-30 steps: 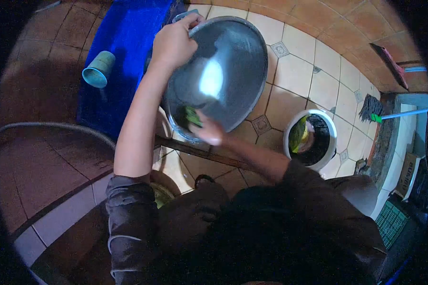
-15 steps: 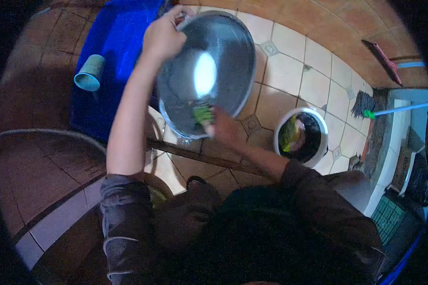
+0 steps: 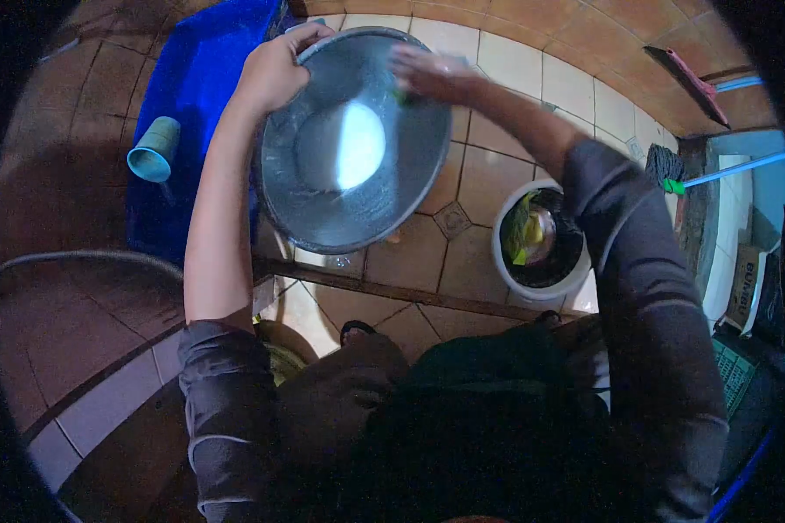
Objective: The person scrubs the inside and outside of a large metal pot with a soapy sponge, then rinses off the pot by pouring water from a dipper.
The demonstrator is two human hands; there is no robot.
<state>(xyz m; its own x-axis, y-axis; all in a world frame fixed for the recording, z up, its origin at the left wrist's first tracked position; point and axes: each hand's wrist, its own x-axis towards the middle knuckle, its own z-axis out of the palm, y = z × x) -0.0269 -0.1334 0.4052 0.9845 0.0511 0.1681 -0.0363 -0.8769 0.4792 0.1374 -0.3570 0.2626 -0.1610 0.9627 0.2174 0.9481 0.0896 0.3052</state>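
A large grey basin (image 3: 323,213) is held tilted over the tiled floor, its inside facing me and shining wet. My left hand (image 3: 275,71) grips its rim at the upper left, fingers wrapped round the edge. At the basin's upper right inner wall is my right hand (image 3: 432,77), blurred by motion. A bit of the green scrubber (image 3: 400,96) shows under its fingers, mostly hidden by the hand.
A light blue cup (image 3: 154,150) lies tipped on a blue container (image 3: 202,78) at left. A white bucket (image 3: 508,270) with leafy scraps stands at right. Beyond are a mop head (image 3: 663,164), a pink squeegee (image 3: 693,83) and a green crate (image 3: 733,376).
My right hand has moved from the basin's lower part up to its upper right side with the green scrubber. My left hand keeps its hold on the rim, and the basin has turned slightly.
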